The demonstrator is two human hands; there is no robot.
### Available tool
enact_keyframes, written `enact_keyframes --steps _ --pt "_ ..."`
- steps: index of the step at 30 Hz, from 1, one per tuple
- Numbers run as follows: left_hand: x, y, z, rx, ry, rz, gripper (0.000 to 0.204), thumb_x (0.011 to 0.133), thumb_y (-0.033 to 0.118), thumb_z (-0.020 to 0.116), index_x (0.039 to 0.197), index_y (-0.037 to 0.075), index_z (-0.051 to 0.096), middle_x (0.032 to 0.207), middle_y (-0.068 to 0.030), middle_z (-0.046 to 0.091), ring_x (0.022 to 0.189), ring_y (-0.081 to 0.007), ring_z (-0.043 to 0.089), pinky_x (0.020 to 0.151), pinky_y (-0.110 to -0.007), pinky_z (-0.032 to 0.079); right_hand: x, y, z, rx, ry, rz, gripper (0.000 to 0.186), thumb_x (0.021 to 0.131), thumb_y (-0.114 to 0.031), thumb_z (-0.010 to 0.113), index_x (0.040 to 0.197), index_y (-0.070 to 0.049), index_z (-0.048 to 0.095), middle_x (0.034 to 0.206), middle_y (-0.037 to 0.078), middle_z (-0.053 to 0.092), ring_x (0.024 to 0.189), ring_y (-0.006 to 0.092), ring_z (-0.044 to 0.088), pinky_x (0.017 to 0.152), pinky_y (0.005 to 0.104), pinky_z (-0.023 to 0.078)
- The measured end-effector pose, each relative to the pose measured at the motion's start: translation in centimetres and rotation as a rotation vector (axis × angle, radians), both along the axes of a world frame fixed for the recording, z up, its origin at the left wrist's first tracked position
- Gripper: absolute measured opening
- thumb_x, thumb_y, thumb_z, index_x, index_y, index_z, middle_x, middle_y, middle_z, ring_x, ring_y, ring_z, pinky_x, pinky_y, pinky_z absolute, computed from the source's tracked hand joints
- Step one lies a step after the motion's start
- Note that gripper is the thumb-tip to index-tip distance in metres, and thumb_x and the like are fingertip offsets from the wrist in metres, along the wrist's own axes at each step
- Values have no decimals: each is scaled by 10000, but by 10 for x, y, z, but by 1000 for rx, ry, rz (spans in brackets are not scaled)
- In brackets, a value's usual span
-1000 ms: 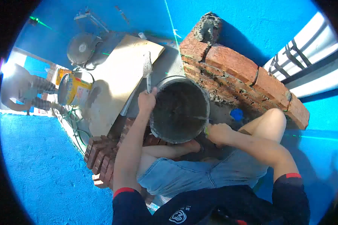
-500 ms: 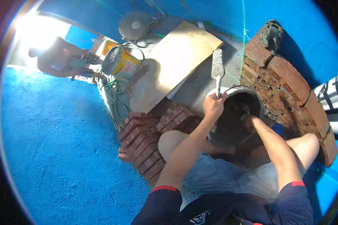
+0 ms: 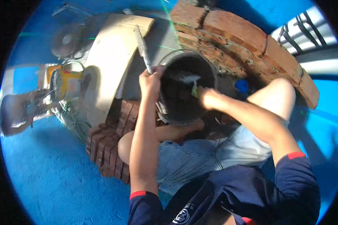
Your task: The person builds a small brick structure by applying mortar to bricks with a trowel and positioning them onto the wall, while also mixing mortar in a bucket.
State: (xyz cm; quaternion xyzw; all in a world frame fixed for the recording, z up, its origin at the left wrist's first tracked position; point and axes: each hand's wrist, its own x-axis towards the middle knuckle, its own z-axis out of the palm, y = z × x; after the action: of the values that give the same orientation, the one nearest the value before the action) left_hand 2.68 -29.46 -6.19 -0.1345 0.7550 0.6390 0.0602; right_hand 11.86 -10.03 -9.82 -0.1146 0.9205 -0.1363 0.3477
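Note:
My left hand (image 3: 150,83) is closed around the handle of a narrow, mortar-smeared trowel (image 3: 142,47), its blade pointing up and away. This hand is at the left rim of a dark mortar bucket (image 3: 215,73) standing between my legs. Inside the bucket's mouth, my right hand (image 3: 210,98) grips the yellow-green handle of a second trowel (image 3: 192,79), whose pale metal blade shows against the dark inside. How much mortar lies at the bottom is too shadowed to tell.
A mortared brick wall (image 3: 233,30) curves along the right. Stacked bricks (image 3: 110,150) lie by my left knee. Beyond are a pale board (image 3: 112,45), a round fan (image 3: 67,40) and a yellow bucket (image 3: 70,84), with another person (image 3: 20,108) beside it. A blue object (image 3: 242,86) sits near the wall.
The view has swung, so the scene sits further left. My right hand has come up from deeper in the bucket, and its trowel now shows. The left hand still holds its trowel.

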Motion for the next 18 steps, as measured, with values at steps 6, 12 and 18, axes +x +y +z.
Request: enact_keyframes --steps 6,12,18 --pt "-4 11 1 -22 -30 -56 171 861 123 672 955 -12 716 884 -27 678 819 -92 581 778 -238 455 -96 21 -122 -532 -914 -518 177 887 -243 586 800 -88 591 631 55 573 532 198 545 540 361 482" --pt "-3 17 -5 5 -62 -70 185 873 130 673 956 -31 710 859 -11 655 784 -73 555 724 -214 438 -121 -33 -83 -12 -373 114 131 790 -160 654 900 -89 666 795 93 625 695 248 605 598 418 512" --pt "-6 3 -9 55 -78 -138 250 889 198 669 1024 -9 708 824 44 609 721 -39 489 657 -173 360 -48 -112 10 437 119 651 169 766 -152 630 881 -45 693 846 110 641 748 262 611 602 439 518"
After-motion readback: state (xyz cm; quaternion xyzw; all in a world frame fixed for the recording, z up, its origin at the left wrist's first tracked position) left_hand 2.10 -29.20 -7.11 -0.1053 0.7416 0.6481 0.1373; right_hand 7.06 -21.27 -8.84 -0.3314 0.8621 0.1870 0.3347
